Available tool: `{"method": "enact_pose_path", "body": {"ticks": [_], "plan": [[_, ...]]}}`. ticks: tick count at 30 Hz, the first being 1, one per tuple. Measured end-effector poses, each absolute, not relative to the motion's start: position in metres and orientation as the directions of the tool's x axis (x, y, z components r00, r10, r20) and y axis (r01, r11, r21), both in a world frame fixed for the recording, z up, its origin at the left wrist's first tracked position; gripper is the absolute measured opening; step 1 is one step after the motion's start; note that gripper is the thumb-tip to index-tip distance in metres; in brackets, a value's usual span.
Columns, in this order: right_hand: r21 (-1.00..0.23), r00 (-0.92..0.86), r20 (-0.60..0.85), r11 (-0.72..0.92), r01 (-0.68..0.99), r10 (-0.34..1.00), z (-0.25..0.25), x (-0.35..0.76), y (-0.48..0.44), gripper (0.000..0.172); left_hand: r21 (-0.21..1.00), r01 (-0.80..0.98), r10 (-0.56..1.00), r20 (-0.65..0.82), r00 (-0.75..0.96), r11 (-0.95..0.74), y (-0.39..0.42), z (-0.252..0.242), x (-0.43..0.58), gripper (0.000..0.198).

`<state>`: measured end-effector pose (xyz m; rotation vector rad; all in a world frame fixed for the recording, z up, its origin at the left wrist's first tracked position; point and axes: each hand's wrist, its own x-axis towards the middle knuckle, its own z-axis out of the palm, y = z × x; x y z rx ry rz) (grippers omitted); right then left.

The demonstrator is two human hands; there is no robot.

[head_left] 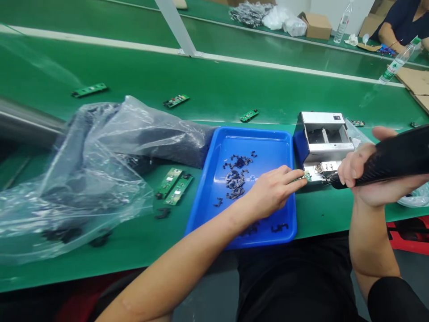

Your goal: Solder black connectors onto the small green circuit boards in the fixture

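Note:
My left hand reaches over the blue tray and pinches a small green circuit board at the base of a grey metal fixture. My right hand is wrapped round a black power screwdriver, whose tip meets the fixture's front plate just right of the board. Several small black plastic clips lie in the tray.
Two green boards lie left of the tray beside a large clear plastic bag of dark parts. More boards are scattered on the green belt. Another person sits at the far right with bottles and cardboard boxes.

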<state>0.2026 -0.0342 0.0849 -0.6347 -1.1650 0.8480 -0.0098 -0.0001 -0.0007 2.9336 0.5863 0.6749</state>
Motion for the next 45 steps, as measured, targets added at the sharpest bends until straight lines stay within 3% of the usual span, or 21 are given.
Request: {"method": "enact_pose_path", "body": {"ticks": [5,12,16,23,27,37,45], "plan": [[-0.84,0.158,0.451,0.478,-0.256,0.878,0.108,0.186,-0.029,0.065,0.16,0.364,0.397,0.38,0.835,-0.918,-0.001,0.0,-0.009,0.042],[-0.808,0.102,0.511,0.517,-0.283,0.854,0.105,0.174,-0.013,0.075,0.147,0.378,0.405,0.352,0.844,-0.914,-0.001,0.002,-0.009,0.04],[-0.808,0.1,0.509,0.514,-0.288,0.855,0.105,0.175,-0.013,0.068,0.143,0.367,0.393,0.365,0.844,-0.919,-0.001,0.002,-0.009,0.041],[-0.866,0.081,0.372,0.377,-0.328,0.925,0.111,0.17,-0.019,0.058,0.156,0.368,0.4,0.361,0.843,-0.917,-0.001,0.001,-0.009,0.04],[-0.837,0.111,0.429,0.441,-0.323,0.896,0.106,0.166,-0.017,0.063,0.152,0.371,0.401,0.346,0.848,-0.916,-0.001,0.0,-0.009,0.041],[-0.826,-0.012,0.487,0.455,-0.333,0.874,0.09,0.161,-0.015,0.064,0.123,0.377,0.396,0.349,0.85,-0.918,-0.003,0.001,-0.01,0.039],[-0.814,0.047,0.51,0.499,-0.298,0.859,0.087,0.167,-0.013,0.07,0.192,0.366,0.411,0.337,0.847,-0.911,-0.004,-0.003,-0.008,0.041]]}}
